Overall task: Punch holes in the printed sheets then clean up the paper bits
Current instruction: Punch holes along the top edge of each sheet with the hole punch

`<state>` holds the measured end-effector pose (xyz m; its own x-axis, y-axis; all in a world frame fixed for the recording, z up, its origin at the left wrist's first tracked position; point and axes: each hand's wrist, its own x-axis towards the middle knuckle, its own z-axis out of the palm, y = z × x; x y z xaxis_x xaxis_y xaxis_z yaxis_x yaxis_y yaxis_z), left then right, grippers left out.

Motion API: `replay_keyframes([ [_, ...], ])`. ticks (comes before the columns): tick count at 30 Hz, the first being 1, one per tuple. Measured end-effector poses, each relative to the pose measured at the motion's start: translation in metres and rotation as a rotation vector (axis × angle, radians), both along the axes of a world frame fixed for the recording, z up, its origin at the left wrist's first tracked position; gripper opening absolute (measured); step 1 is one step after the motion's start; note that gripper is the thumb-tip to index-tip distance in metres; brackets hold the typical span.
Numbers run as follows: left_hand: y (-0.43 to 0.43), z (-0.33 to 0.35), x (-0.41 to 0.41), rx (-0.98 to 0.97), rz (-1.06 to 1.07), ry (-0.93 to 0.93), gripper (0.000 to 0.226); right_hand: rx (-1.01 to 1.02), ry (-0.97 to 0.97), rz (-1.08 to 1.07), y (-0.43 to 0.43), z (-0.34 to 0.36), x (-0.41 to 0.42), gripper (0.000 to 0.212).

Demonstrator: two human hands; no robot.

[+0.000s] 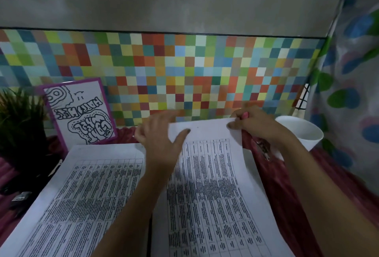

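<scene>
Two printed sheets with dense tables lie before me on a red cloth. The left sheet [82, 191] lies flat. The right sheet [213, 185] is lifted at its far edge. My left hand [162, 139] holds that far edge near its left corner, thumb on top of the paper. My right hand [256, 125] pinches the far right corner, and something small and pink [245, 115] shows between its fingers. A hole punch is hard to make out; a dark patterned object [263, 150] lies on the cloth under my right wrist.
A white bowl [305, 133] stands at the right, behind my right hand. A purple-framed drawing [82, 113] leans on the multicoloured tiled wall at left, beside a dark green plant [18, 121]. A spotted curtain [352, 84] hangs at the right.
</scene>
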<state>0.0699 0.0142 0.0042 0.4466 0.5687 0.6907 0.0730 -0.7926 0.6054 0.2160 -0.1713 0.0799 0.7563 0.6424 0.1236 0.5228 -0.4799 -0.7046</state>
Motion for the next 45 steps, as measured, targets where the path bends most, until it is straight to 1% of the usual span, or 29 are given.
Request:
replay_keyframes([
  [1, 0.001, 0.001, -0.002, -0.113, 0.039, -0.037, 0.064, 0.056, 0.047, -0.014, -0.001, 0.0, 0.003, 0.038],
  [2, 0.003, 0.004, -0.004, -0.293, -0.008, -0.088, 0.08, 0.112, 0.104, -0.023, -0.003, 0.0, 0.005, 0.038],
  [3, 0.005, 0.007, -0.007, -0.504, -0.116, -0.141, 0.089, 0.159, 0.154, -0.025, -0.005, 0.0, 0.009, 0.037],
  [4, 0.01, 0.009, -0.008, -0.699, -0.236, -0.166, 0.09, 0.188, 0.194, -0.021, -0.007, 0.0, 0.011, 0.035],
  [5, 0.015, 0.009, -0.009, -0.836, -0.346, -0.139, 0.081, 0.202, 0.219, -0.019, -0.008, -0.001, 0.013, 0.035],
  [6, 0.019, 0.009, -0.01, -0.898, -0.419, -0.057, 0.065, 0.218, 0.237, -0.013, -0.008, -0.002, 0.014, 0.038],
  [8, 0.022, 0.004, -0.009, -0.943, -0.488, 0.095, 0.035, 0.269, 0.262, -0.011, -0.008, -0.005, 0.016, 0.039],
  [9, 0.022, 0.001, -0.007, -0.958, -0.503, 0.121, 0.028, 0.29, 0.26, -0.015, -0.008, -0.008, 0.017, 0.033],
  [10, 0.021, -0.001, -0.006, -0.965, -0.518, 0.123, 0.026, 0.293, 0.232, -0.023, -0.008, -0.011, 0.017, 0.022],
  [11, 0.021, -0.003, -0.004, -0.965, -0.521, 0.119, 0.027, 0.292, 0.189, -0.014, -0.009, -0.012, 0.016, 0.017],
  [13, 0.021, -0.004, -0.003, -0.953, -0.525, 0.111, 0.033, 0.289, 0.083, 0.057, -0.01, -0.014, 0.011, 0.043],
  [14, 0.022, -0.005, -0.002, -0.952, -0.527, 0.111, 0.035, 0.293, 0.041, 0.083, -0.01, -0.013, 0.008, 0.052],
  [15, 0.023, -0.006, -0.003, -0.949, -0.535, 0.112, 0.035, 0.305, 0.006, 0.1, -0.01, -0.013, 0.007, 0.056],
  [17, 0.024, -0.007, -0.004, -0.945, -0.56, 0.112, 0.033, 0.312, -0.031, 0.108, -0.01, -0.013, 0.006, 0.055],
  [19, 0.024, -0.007, -0.005, -0.94, -0.594, 0.114, 0.035, 0.312, -0.026, 0.091, -0.009, -0.011, 0.004, 0.047],
  [21, 0.025, -0.006, -0.006, -0.952, -0.643, 0.13, 0.032, 0.315, -0.005, 0.095, -0.007, -0.009, 0.0, 0.043],
  [22, 0.025, -0.006, -0.006, -0.97, -0.656, 0.142, 0.031, 0.321, 0.005, 0.105, -0.007, -0.009, -0.001, 0.043],
  [25, 0.027, -0.006, -0.006, -0.974, -0.626, 0.143, 0.041, 0.385, 0.033, 0.133, -0.008, -0.01, 0.003, 0.046],
  [28, 0.025, -0.006, -0.004, -0.95, -0.544, 0.081, 0.028, 0.389, 0.029, 0.134, -0.009, -0.009, 0.003, 0.041],
  [31, 0.02, -0.006, -0.003, -0.963, -0.535, 0.04, 0.022, 0.351, 0.049, 0.143, -0.01, -0.008, 0.003, 0.036],
  [33, 0.018, -0.003, -0.003, -0.956, -0.56, 0.039, 0.023, 0.31, 0.082, 0.129, -0.01, -0.007, 0.005, 0.03],
  [34, 0.017, -0.002, -0.004, -0.94, -0.563, 0.039, 0.023, 0.274, 0.07, 0.102, -0.01, -0.004, 0.005, 0.03],
  [35, 0.016, -0.002, -0.004, -0.916, -0.562, 0.039, 0.023, 0.216, 0.003, 0.055, -0.009, 0.0, 0.005, 0.032],
  [38, 0.014, -0.001, -0.004, -0.86, -0.574, 0.034, 0.021, -0.016, -0.416, -0.075, 0.001, 0.018, -0.001, 0.044],
  [39, 0.012, -0.001, -0.004, -0.839, -0.582, 0.041, 0.019, -0.072, -0.517, -0.084, 0.008, 0.025, -0.009, 0.045],
  [40, 0.01, 0.0, -0.004, -0.821, -0.591, 0.047, 0.017, -0.091, -0.577, -0.062, 0.016, 0.032, -0.019, 0.045],
  [42, 0.006, 0.003, -0.005, -0.799, -0.597, 0.04, 0.012, -0.126, -0.611, 0.056, 0.035, 0.042, -0.038, 0.043],
  [44, 0.005, 0.005, -0.005, -0.781, -0.597, 0.021, 0.01, -0.187, -0.498, 0.192, 0.055, 0.045, -0.057, 0.033],
  [45, 0.005, 0.004, -0.005, -0.765, -0.592, 0.012, 0.016, -0.227, -0.434, 0.234, 0.063, 0.043, -0.064, 0.021],
])
